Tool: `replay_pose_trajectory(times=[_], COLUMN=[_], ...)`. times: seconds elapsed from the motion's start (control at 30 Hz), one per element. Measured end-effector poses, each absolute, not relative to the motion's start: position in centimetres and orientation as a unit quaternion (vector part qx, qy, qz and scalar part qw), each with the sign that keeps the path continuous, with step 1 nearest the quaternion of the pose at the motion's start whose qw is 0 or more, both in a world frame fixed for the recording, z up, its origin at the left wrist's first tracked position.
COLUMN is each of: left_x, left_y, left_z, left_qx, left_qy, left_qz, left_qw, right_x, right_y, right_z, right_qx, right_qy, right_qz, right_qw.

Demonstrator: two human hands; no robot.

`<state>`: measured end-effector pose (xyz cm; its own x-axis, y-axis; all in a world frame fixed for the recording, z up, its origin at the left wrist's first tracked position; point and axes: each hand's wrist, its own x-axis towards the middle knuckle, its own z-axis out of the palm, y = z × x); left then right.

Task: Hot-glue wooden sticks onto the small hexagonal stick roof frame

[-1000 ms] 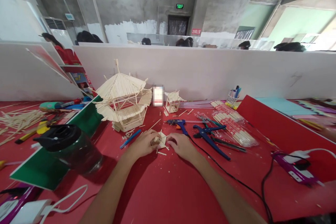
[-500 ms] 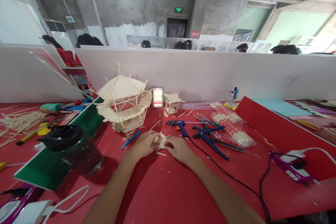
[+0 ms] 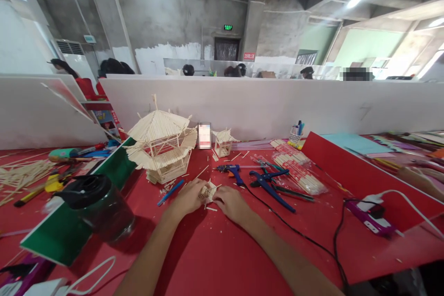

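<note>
A small many-sided frame of pale wooden sticks point(image 3: 207, 191) rests on the red table, with stick ends jutting from its rim. My left hand point(image 3: 189, 199) grips its left side, the fingers curled round that edge. At the right rim is my right hand point(image 3: 231, 202), fingers bent and pressed together; what lies between the fingertips is too small to make out. A loose stick point(image 3: 211, 209) lies just in front of the frame. Behind my left hand stands a large two-tiered stick pavilion point(image 3: 163, 145), and a smaller stick pavilion point(image 3: 224, 142) is farther back.
A blue glue gun point(image 3: 236, 173), blue cutters point(image 3: 272, 187) and bagged sticks point(image 3: 300, 171) lie to the right. At left are a blue pen point(image 3: 170, 193), a dark water bottle point(image 3: 104, 210) and a green divider point(image 3: 58, 236). A red divider point(image 3: 347, 175) and power strip point(image 3: 371, 222) stand right.
The whole view has tilted up and turned slightly right, so things sit lower and farther left. Both hands stay at the small stick frame with little movement.
</note>
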<state>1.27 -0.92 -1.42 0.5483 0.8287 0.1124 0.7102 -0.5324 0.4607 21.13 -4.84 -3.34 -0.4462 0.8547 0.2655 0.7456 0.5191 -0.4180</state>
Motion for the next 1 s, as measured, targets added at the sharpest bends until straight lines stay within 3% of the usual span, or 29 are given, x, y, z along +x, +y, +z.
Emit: replay_pose_trajectory(times=[0.4, 0.8, 1.0], left_x=[0.4, 0.4, 0.1], left_y=[-1.2, -1.1, -0.6], left_z=[-0.2, 0.1, -0.5], left_qx=[0.879, 0.885, 0.891], left_qy=[0.394, 0.384, 0.375], left_qz=[0.153, 0.14, 0.14], left_qw=[0.22, 0.221, 0.214], right_x=[21.3, 22.5, 22.0], right_y=[-4.8, -4.7, -4.8], right_z=[-3.6, -1.8, -2.0], right_qx=[-0.47, -0.467, -0.474], right_qy=[-0.841, -0.791, -0.789], right_qz=[0.14, 0.245, 0.253], right_qw=[0.231, 0.311, 0.296])
